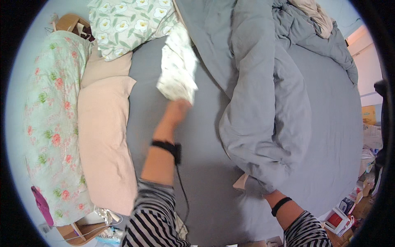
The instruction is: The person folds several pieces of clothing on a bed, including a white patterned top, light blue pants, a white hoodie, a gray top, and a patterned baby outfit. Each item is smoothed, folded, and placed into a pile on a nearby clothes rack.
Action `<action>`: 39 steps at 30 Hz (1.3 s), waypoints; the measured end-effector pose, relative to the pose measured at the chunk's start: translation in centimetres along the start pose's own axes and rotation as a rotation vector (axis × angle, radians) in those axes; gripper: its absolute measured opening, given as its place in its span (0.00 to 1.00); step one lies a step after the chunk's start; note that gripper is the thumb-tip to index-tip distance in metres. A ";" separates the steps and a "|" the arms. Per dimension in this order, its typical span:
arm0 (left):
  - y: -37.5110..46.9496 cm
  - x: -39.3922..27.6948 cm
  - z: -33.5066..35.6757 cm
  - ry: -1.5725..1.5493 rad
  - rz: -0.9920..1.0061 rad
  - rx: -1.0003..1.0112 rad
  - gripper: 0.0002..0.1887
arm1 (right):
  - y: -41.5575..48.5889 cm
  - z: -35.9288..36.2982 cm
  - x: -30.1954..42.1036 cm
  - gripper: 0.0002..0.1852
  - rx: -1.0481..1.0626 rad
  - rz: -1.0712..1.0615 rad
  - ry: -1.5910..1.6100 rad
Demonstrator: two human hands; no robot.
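Observation:
My left hand (180, 108) is closed on the end of a white patterned cloth (179, 64), which stretches away over the grey fitted sheet (197, 136) towards the flowered pillow (135, 24). At the lower right, my right hand (269, 194) is mostly hidden beneath the edge of a bunched grey duvet (256, 129); its fingers do not show. A small pale pink piece of fabric (240, 181) shows beside it. Both wrists wear black bands, and a cable runs from the left one.
Two pale pink pillows (106, 139) lie along the left side, beside a long floral-covered cushion (55, 132). A magenta object (42, 205) rests at its lower end. Boxes and bags (368, 157) crowd the floor beyond the bed's right side. A white cable (92, 230) hangs at lower left.

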State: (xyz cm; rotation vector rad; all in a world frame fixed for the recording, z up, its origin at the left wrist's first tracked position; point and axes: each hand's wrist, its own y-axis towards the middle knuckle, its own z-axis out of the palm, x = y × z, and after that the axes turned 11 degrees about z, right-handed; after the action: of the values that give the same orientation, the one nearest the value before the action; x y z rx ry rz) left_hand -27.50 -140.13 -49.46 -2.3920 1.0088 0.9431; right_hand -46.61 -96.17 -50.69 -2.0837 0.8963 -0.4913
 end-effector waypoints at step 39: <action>-43.7 -48.4 -19.7 -0.178 0.307 -0.364 0.08 | -36.4 -18.0 -0.7 0.05 -0.382 -0.857 1.042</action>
State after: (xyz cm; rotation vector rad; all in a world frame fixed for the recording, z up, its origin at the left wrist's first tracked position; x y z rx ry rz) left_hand -11.77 -98.45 2.10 -2.4128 1.2465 1.5381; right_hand -42.29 -89.28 -10.88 -2.4804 0.5693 -2.1224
